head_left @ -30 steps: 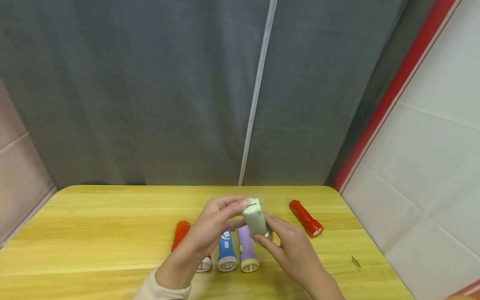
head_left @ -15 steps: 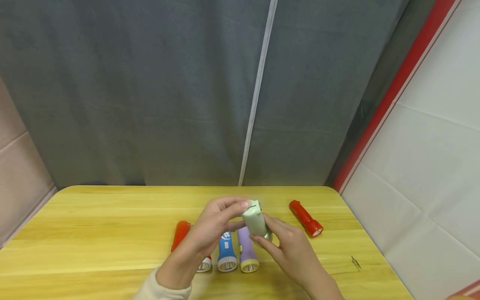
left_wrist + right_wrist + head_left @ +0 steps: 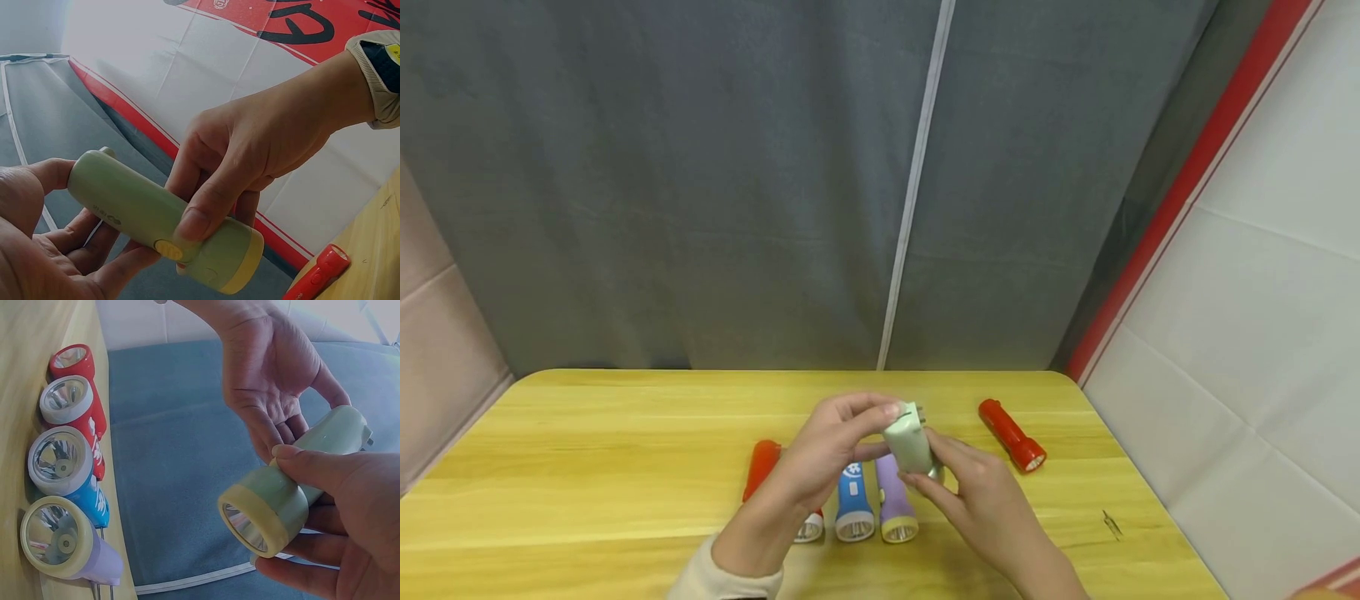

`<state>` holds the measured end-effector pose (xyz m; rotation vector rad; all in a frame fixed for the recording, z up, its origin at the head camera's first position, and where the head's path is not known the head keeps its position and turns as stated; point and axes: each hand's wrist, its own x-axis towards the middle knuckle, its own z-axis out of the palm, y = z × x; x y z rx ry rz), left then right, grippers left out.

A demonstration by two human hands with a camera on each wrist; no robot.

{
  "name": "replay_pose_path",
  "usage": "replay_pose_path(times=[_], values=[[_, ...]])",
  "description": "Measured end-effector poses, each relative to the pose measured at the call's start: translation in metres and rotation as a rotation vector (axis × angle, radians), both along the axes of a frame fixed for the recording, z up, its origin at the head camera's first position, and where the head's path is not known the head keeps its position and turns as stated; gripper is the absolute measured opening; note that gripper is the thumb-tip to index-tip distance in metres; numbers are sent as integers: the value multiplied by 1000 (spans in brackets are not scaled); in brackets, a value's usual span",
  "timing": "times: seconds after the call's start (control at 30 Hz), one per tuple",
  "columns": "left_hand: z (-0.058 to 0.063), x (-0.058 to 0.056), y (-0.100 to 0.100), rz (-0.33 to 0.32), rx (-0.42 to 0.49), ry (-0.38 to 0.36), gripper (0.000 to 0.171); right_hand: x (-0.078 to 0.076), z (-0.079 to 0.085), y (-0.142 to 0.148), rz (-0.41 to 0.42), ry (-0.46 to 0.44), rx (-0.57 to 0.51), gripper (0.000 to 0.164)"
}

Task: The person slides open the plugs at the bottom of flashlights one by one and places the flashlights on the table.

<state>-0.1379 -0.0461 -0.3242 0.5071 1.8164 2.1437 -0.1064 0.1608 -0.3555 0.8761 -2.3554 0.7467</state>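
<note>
A pale green flashlight (image 3: pixel 908 442) with a cream-yellow rim is held in the air between both hands. My left hand (image 3: pixel 823 446) holds the tail end, its thumb on the end face where a dark slot shows. Two small metal prongs (image 3: pixel 921 415) stick out from the side of that tail. My right hand (image 3: pixel 981 496) pinches the flashlight near its head, as the left wrist view shows, with the thumb beside the yellow switch (image 3: pixel 169 250). In the right wrist view the lens (image 3: pixel 245 528) faces out, unlit.
Below the hands, on the wooden table (image 3: pixel 625 467), lie a purple flashlight (image 3: pixel 892 492), a blue one (image 3: pixel 852 500) and a red one with a white rim (image 3: pixel 809 527). Another red flashlight (image 3: pixel 72 357) lies beside these. A separate red flashlight (image 3: pixel 1011 436) lies at the right.
The metal prongs at the flashlight's tail have come out, from hidden to plainly sticking out. The tail has tilted slightly. Both hands keep nearly the same place and hold.
</note>
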Motion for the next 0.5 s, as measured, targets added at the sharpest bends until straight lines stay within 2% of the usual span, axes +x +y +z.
replay_pose_path(times=[0.23,0.5], values=[[0,0,-1,-7,-12,3,39,1,0,0,1,-22,-2,47],[1,-2,-9,-113,-43,58,44,1,3,3,41,-65,-17,46]])
